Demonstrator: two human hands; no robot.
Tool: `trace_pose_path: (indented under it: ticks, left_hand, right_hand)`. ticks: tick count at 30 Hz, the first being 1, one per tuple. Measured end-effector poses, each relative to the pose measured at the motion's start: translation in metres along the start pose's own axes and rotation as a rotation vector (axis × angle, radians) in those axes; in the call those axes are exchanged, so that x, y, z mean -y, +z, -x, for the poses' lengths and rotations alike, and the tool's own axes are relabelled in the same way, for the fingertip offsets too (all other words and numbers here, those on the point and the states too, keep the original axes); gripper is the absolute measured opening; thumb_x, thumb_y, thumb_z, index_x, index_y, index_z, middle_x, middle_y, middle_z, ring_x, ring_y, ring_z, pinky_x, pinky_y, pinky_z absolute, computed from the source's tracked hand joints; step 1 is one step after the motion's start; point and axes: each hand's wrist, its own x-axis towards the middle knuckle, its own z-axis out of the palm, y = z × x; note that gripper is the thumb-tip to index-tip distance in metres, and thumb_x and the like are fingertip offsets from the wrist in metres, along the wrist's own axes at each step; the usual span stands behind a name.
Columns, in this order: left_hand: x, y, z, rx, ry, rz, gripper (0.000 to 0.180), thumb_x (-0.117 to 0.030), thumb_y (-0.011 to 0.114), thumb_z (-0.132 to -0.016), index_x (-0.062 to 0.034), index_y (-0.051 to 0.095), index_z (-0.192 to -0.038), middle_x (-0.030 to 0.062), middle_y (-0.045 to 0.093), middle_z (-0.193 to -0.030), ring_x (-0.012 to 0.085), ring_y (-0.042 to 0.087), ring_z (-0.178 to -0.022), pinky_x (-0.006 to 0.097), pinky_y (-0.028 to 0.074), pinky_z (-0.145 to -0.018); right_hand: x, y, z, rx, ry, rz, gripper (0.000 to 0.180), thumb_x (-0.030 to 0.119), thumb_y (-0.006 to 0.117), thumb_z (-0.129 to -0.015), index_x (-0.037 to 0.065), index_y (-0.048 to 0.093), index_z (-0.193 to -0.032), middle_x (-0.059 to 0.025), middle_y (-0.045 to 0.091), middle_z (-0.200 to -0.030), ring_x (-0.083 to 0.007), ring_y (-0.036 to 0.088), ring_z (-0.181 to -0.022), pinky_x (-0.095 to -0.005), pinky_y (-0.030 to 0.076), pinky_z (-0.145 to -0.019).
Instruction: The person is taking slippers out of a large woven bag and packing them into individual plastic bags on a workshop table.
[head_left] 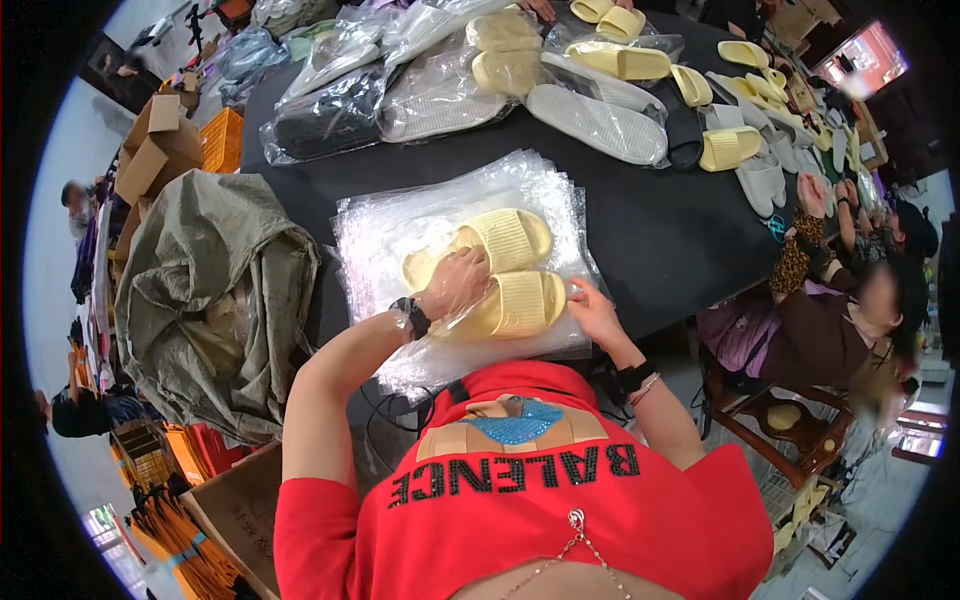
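Note:
A pair of pale yellow slippers, the far slipper (505, 240) and the near slipper (515, 305), lies side by side on a stack of clear plastic bags (375, 225). Their strapped ends point right. Whether the top bag's film wraps them I cannot tell. My left hand (458, 283) rests over the heel parts, its fingers curled down between the two slippers; the fingertips are hidden, so what they grip does not show. At the strapped end of the near slipper, my right hand (597, 315) pinches the edge of the clear film with thumb and fingertips.
Bagged grey slippers (600, 122) and a bagged dark pair (325, 118) line the far side of the black table (700, 240). Loose yellow slippers (730, 148) lie far right. Left stands a large grey-green sack (215, 290). At right sits a person (850, 330) beside a wooden chair (780, 425).

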Motion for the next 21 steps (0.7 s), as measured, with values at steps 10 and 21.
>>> trace_pose_path:
  ticks: [10, 21]
  left_hand:
    - [0.009, -0.025, 0.042, 0.013, -0.301, -0.083, 0.018, -0.019, 0.058, -0.075, -0.0064, 0.059, -0.087, 0.0121, 0.053, -0.097, 0.0307, 0.052, -0.091, 0.041, 0.046, -0.074]
    - [0.09, -0.094, 0.192, -0.269, -0.632, -0.144, 0.017, -0.003, 0.054, -0.073, -0.0038, 0.059, -0.089, 0.0128, 0.055, -0.092, 0.0352, 0.049, -0.089, 0.042, 0.043, -0.076]
  right_hand:
    - [-0.014, -0.006, 0.003, -0.076, -0.01, -0.034, 0.02, 0.005, 0.059, -0.077, 0.002, 0.053, -0.096, -0.0106, 0.062, -0.076, -0.0165, 0.059, -0.071, -0.0296, 0.046, -0.064]
    - [-0.004, -0.011, 0.003, -0.014, -0.134, 0.096, 0.013, 0.008, 0.057, -0.08, -0.001, 0.059, -0.089, -0.0109, 0.062, -0.07, -0.0204, 0.06, -0.064, -0.0305, 0.047, -0.062]
